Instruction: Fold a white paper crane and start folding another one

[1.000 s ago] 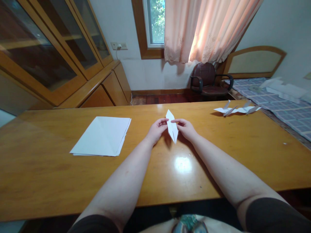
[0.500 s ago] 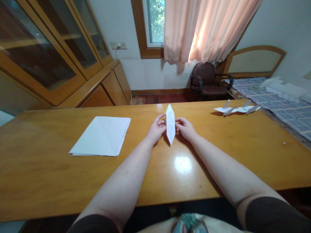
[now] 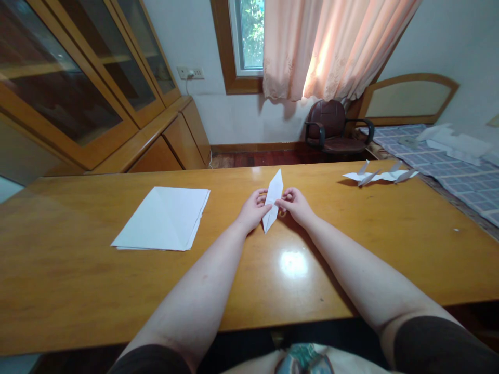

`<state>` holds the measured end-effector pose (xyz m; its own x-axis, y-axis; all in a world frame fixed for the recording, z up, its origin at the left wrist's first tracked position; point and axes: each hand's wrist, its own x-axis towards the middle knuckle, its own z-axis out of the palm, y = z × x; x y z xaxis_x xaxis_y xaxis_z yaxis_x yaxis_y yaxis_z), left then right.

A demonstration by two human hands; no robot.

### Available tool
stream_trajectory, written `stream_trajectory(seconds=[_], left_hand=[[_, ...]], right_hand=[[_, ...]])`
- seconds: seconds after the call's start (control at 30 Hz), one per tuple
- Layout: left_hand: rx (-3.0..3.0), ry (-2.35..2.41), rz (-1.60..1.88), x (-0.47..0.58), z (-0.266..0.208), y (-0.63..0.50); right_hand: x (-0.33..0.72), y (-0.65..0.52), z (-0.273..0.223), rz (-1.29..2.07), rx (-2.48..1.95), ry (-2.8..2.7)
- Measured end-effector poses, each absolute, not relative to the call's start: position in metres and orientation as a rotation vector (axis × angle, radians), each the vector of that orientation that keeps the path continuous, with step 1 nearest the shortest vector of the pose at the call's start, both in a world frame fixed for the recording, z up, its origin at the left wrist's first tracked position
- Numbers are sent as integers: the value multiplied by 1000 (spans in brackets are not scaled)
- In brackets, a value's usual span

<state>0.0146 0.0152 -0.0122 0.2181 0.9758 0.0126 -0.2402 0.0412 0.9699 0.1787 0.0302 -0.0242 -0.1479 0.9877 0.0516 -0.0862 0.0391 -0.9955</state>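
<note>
The folded paper (image 3: pixel 274 189) now slants between the hands: its far point leans right and its near point leans left. Both thumbs now lie on its upper face. This places the work at a handling stage, apparently a re-orientation of the piece with support from both sides.

Left hand (image 3: pixel 252 210): grip closed on the left edge, thumb on top. Right hand (image 3: pixel 298 205): grip closed on the right edge, thumb near mid-length. Finger placement beneath the paper is hidden.

Difference from the frame half a second ago: there, the paper stands nearly straight, with the thumbs off the middle of its face. Unchanged: the sheets (image 3: pixel 163 218) at left and the paper figures (image 3: pixel 390 176) at far right, both on the tabletop (image 3: pixel 257 285).
</note>
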Motion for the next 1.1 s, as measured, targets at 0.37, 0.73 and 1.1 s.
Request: stream_trajectory(seconds=[0.37, 0.73, 1.1], left_hand=[[1093, 1028, 1017, 14, -10, 12], [998, 1114, 1126, 6, -11, 20], [592, 833, 1431, 6, -7, 24]], right_hand=[[181, 29, -16, 1360, -1125, -1220], [187, 34, -18, 1421, -978, -948], [183, 37, -16, 1437, -985, -780]])
